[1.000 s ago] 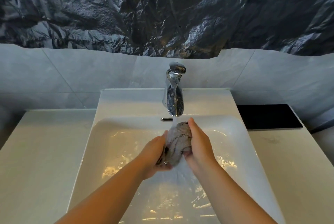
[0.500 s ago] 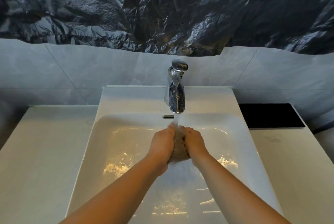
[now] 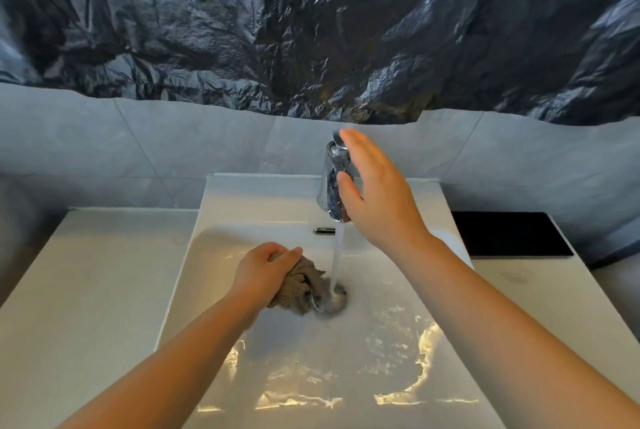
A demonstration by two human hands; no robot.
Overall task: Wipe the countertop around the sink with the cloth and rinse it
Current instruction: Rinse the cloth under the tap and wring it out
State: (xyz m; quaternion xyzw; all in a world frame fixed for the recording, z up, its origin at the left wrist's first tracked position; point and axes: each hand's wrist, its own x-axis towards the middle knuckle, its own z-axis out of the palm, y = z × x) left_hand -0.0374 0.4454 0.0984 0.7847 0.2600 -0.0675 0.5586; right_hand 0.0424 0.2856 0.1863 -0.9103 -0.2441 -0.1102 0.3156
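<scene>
Left grip (image 3: pixel 266 276) bunching the cloth (image 3: pixel 306 286) in the sink (image 3: pixel 242 193); right grip (image 3: pixel 375 202) wide at the tap (image 3: pixel 330 186).

I am watching the left grip's fingers curling tight round the cloth, low in the basin just beside the drain (image 3: pixel 335 302) and the running water (image 3: pixel 338 252). The right grip's fingers are reaching straight over the tap's lever; I cannot tell whether they are touching it. A counter (image 3: pixel 86 290) is flanking the sink, a black mat (image 3: pixel 509 233) lying on its right side, dark crinkled sheeting (image 3: pixel 311 30) hanging above grey tiles (image 3: pixel 173 144).
</scene>
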